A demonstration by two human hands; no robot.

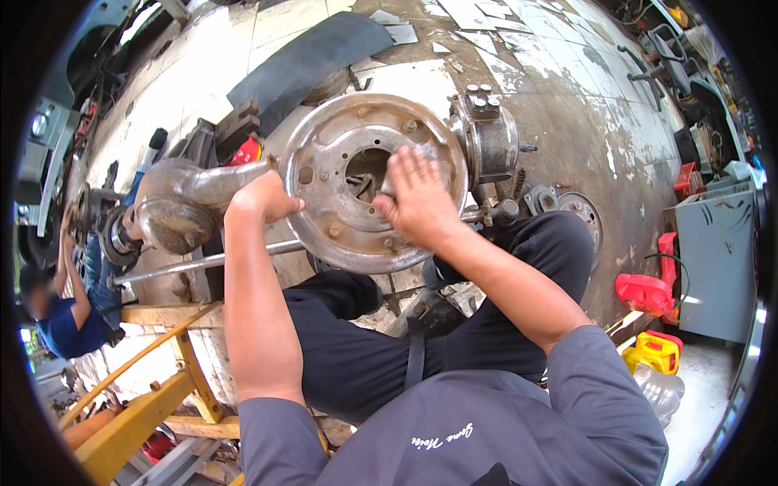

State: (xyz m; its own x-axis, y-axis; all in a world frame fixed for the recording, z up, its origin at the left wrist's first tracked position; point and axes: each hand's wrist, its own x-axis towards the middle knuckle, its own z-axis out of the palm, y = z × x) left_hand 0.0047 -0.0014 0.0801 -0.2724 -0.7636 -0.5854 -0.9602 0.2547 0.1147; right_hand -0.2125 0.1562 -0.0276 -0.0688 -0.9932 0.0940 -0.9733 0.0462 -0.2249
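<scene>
A round, worn metal plate (356,236), like a brake backing plate or drum, stands upright before me between my knees. It has a large centre hole and several bolts, with brown stains on its face. My left hand (263,198) is closed over its left rim, thumb on the front, fingers hidden. My right hand (419,197) lies flat against its face right of the hole, fingers stretched. A small grey edge shows by the thumb; I cannot tell what it is. Left of the plate is a greasy axle housing (174,206); behind its right side, a metal hub (493,146) with studs.
A long metal rod (207,263) runs left, above a yellow frame (134,421). Another person (73,324) works at far left. A dark curved sheet (312,61) lies beyond. At right are a grey cabinet (717,263), a red container (643,292) and a yellow jug (651,354).
</scene>
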